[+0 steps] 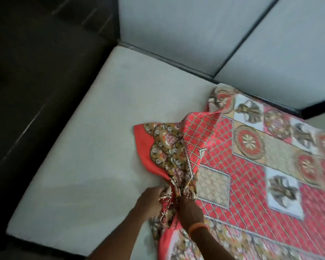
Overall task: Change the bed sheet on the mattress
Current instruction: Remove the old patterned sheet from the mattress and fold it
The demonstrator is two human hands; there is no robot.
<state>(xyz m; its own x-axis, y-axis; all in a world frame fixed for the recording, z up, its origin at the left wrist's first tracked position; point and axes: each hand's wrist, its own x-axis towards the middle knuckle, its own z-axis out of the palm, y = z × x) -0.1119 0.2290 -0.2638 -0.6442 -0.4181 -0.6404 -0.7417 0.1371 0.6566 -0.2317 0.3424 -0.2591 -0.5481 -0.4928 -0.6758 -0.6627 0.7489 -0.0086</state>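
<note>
mattress [94,147]: bare, pale, stretching left of and beyond both hands; sheet not yet over this part. left hand [151,200]: fingers curled into a bunched edge of the sheet. right hand [189,211]: just beside the left, gripping the same gathered cloth; orange band [198,228] at the wrist. bed sheet [251,166]: red patterned, lying spread to the right of the hands. judged status: roughly half covered; whether it is going on or coming off cannot be told.

One mattress [94,147], bare toward nine o'clock. One red patterned sheet [251,166] at four o'clock. Two hands at six o'clock: left hand [150,201], right hand [189,211]. One orange bangle [198,228]. Two grey panels [176,30] at twelve.
</note>
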